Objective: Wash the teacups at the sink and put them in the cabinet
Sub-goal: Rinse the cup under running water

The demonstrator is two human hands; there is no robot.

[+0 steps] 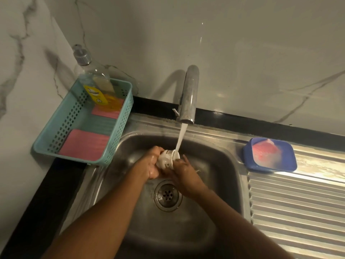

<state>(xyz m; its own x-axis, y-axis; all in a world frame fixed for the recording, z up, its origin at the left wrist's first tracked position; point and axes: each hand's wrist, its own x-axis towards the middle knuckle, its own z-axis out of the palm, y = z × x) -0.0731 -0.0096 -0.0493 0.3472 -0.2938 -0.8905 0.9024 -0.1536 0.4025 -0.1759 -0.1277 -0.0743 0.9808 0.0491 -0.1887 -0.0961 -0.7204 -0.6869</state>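
A small white teacup (pixel 166 159) lies on its side over the steel sink (pixel 214 165), its mouth turned right under the running tap's stream. My left hand (pixel 151 165) grips the cup's base end from the left. My right hand (pixel 183 171) is at the cup's rim, fingers curled against its mouth. The chrome tap (pixel 188 94) stands behind the basin, water falling onto the cup's rim. No other cups are in view, and no cabinet is in sight.
A teal plastic basket (pixel 112 139) on the left counter holds a dish-soap bottle (pixel 95 85) and pink cloths (pixel 85 144). A blue soap dish (pixel 287 161) with pink soap sits at the ribbed drainboard's (pixel 298 212) far end. The drain (pixel 167 195) lies below my hands.
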